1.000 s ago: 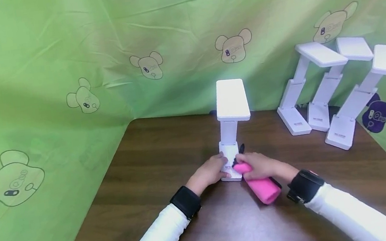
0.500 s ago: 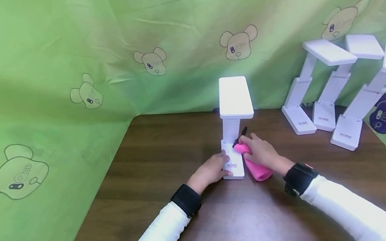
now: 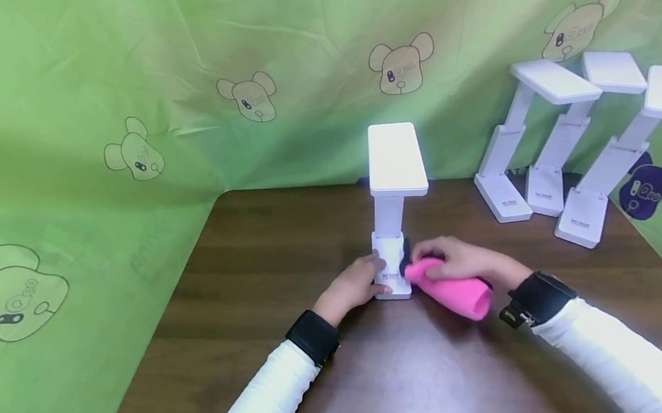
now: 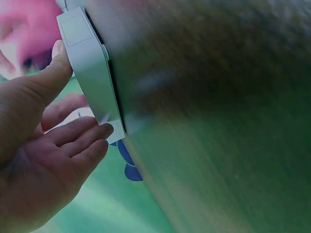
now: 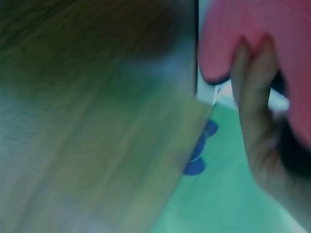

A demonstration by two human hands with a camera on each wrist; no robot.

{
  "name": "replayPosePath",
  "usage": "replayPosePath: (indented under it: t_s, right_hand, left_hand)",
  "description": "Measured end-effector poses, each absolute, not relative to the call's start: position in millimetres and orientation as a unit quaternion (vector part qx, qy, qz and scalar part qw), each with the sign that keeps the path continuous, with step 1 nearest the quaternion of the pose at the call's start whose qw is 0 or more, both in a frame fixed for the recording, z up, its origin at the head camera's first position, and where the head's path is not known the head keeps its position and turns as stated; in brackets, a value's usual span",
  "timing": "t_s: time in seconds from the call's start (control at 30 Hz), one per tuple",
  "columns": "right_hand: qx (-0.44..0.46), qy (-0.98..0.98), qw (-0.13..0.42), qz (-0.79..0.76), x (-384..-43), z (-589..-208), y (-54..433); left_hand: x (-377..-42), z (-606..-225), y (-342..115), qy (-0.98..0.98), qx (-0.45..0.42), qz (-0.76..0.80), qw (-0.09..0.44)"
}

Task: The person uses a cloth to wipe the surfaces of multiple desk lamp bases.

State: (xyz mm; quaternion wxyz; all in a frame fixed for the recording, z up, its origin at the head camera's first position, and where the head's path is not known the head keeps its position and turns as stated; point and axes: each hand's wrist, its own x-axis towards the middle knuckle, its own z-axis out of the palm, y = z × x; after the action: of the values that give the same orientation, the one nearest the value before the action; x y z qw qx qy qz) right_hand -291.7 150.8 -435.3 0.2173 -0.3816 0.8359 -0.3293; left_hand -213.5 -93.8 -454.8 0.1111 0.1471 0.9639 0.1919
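Observation:
A white desk lamp (image 3: 387,216) stands unfolded mid-table, its flat head raised over its base. My left hand (image 3: 354,284) holds the base from the left side, with thumb and fingers at its edges in the left wrist view. A pink, tube-like thing with black parts (image 3: 458,293) is gripped by my right hand (image 3: 454,260) just right of the lamp. Its narrower end is right at the base's right edge, and its round wide end slants toward the front right. What kind of thing it is I cannot tell; fingers cover part of it, and it blurs in the wrist views.
Several objects stand on the brown wooden table (image 3: 232,359): at the back right are three more white desk lamps, a left one (image 3: 499,174), a middle one (image 3: 557,156) and a right one (image 3: 605,188). A green cloth backdrop (image 3: 300,64) with bear faces closes off the back and sides.
My right hand moved the pink thing up along the lamp's base, then back down, its wide end swinging out to the right. My left hand kept its hold on the base.

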Motion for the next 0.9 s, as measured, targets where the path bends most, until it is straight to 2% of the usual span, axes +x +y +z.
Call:
replayPosePath:
  t_s: [0.13,0.23,0.33,0.5,0.73,0.8,0.9]
  right_hand:
    - [-0.267,0.881,0.108,-0.375,-309,-445,150]
    - [-0.222,0.895,0.086,-0.376,-317,-454,140]
    - [-0.241,0.898,0.092,-0.357,-320,-458,130]
    - [-0.331,0.882,0.122,-0.313,-305,-454,127]
    - [-0.475,0.793,0.237,-0.3,-258,-444,148]
    - [-0.49,0.77,0.245,-0.328,-248,-444,161]
    - [-0.483,0.758,0.208,-0.386,-239,-447,184]
  left_hand:
    - [-218,-450,-94,0.963,0.13,0.202,0.123]
    - [-220,-448,-92,0.962,0.128,0.202,0.129]
    - [-220,-448,-89,0.962,0.127,0.202,0.133]
    - [-217,-450,-85,0.962,0.129,0.199,0.134]
    - [-213,-451,-86,0.972,0.131,0.158,0.118]
    - [-213,-451,-84,0.978,0.132,0.122,0.109]
    - [-213,-449,-76,0.982,0.147,0.083,0.085]
